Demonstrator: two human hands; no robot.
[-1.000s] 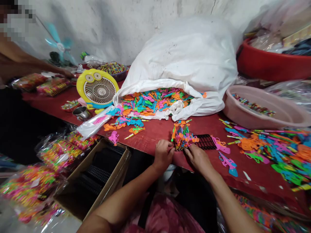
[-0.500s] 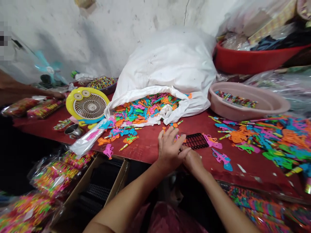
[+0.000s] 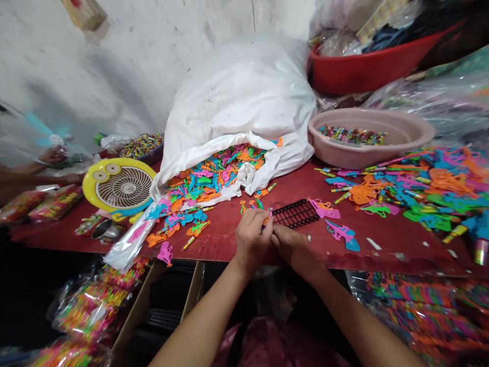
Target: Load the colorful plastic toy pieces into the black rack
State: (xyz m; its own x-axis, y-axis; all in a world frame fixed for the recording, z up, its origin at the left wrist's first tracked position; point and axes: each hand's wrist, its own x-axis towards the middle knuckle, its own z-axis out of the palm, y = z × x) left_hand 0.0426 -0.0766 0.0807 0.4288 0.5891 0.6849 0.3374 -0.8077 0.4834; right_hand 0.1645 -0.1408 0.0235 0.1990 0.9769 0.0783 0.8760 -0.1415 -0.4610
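Note:
A black plastic grid rack lies on the red tabletop, its left end running in under my hands. My left hand is closed at that end, with a small orange plastic piece showing at its thumb and fingertips. Fingers curled, my right hand grips the near left edge of the rack and meets the left hand. Pink and orange toy guns touch the rack's right end. A pink and blue toy gun lies nearer to me.
A white sack spills colourful toy guns behind my hands. To the right are a pink basin and a heap of toy guns. A yellow fan stands left. Another person's hand shows at far left.
My left hand's spread fingers have closed, and an orange piece now shows at them. The view has shifted, so the table contents appear further left; more of the rack is uncovered.

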